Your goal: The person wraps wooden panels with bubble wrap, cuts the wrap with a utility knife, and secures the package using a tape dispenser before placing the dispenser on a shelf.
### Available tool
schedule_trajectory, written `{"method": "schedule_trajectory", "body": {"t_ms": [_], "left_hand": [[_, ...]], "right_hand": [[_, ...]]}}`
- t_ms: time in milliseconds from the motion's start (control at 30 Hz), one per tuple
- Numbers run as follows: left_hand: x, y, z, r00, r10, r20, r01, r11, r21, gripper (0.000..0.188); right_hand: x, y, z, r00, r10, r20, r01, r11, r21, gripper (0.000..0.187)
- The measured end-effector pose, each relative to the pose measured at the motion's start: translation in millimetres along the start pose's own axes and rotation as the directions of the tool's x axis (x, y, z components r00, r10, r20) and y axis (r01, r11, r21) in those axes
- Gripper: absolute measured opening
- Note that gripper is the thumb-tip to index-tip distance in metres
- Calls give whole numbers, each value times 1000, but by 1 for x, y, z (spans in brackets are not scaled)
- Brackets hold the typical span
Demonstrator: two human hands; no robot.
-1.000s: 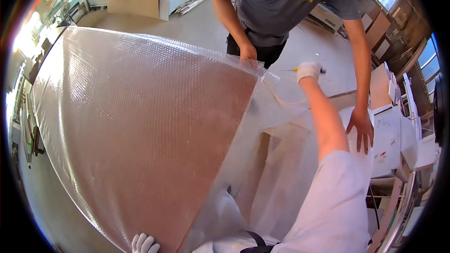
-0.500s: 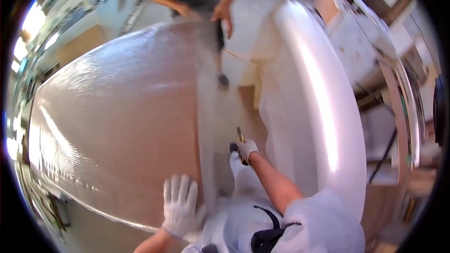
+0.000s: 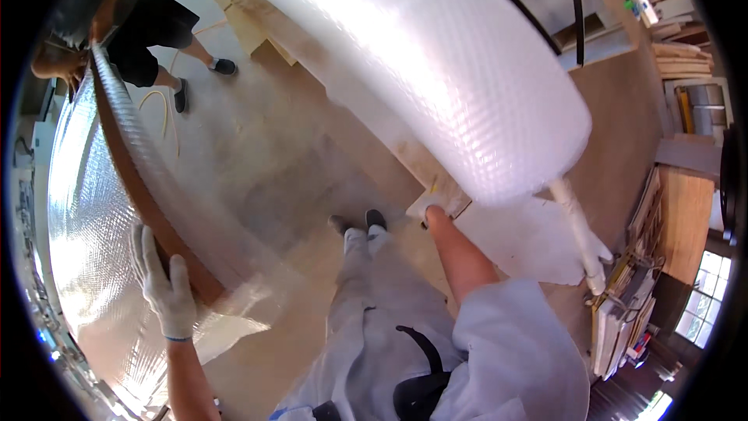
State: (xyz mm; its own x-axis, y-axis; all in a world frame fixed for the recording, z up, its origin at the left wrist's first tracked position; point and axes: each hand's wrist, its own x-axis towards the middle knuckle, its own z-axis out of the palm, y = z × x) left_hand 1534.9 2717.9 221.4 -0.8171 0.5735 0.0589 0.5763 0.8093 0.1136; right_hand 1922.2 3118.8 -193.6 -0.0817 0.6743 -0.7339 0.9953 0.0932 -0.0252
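A large brown panel (image 3: pixel 125 160) in clear bubble wrap (image 3: pixel 86 210) stands at my left. My left hand (image 3: pixel 165 292), in a white glove, lies against its near end, fingers stretched out flat and thumb apart near the brown edge. A loose flap of wrap (image 3: pixel 241 312) hangs beside that hand. My right hand (image 3: pixel 427 206), also gloved, is closed around a slim yellow-and-black utility knife (image 3: pixel 435 187), mostly hidden by the glove. Just beyond it lies the near end of a big bubble wrap roll (image 3: pixel 483 109).
A co-worker (image 3: pixel 148 31) in black shorts has a hand at the panel's far end. A pale tube (image 3: pixel 576 234) sticks out from the roll's end over a white sheet (image 3: pixel 522 242). Yellow hose (image 3: pixel 165 113) lies on the floor. Stacked boards (image 3: pixel 623 312) stand at the right.
My view has swung to the right and down. The wrapped panel now shows its brown edge, apparently more upright, and the co-worker's hand is at it. My left hand has moved onto that edge.
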Motion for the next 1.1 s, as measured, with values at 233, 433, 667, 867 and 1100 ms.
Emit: {"method": "schedule_trajectory", "body": {"t_ms": [233, 433, 667, 867, 1100], "left_hand": [[-1, -14, 27, 991, -130, -5, 108, 842, -528, 72], [-5, -15, -2, 976, -174, -127, 94, 876, -474, 76], [-41, -28, -32, 986, -51, 156, 30, 990, 136, 75], [-41, -30, -21, 906, 424, -20, -423, 905, 42, 71], [-29, -26, -5, 830, 546, -112, -535, 837, 114, 62]], "right_hand": [[48, 48, -13, 994, -105, -30, 84, 909, -407, 42], [-103, -110, 27, 549, -832, -77, 822, 522, 226, 62], [-280, -275, -30, 335, -927, 169, 142, 227, 964, 64], [-373, -258, -128, 500, -827, -255, 557, 82, 827, 27], [-462, -286, -106, 253, -804, -538, 953, 111, 282, 23]]}}
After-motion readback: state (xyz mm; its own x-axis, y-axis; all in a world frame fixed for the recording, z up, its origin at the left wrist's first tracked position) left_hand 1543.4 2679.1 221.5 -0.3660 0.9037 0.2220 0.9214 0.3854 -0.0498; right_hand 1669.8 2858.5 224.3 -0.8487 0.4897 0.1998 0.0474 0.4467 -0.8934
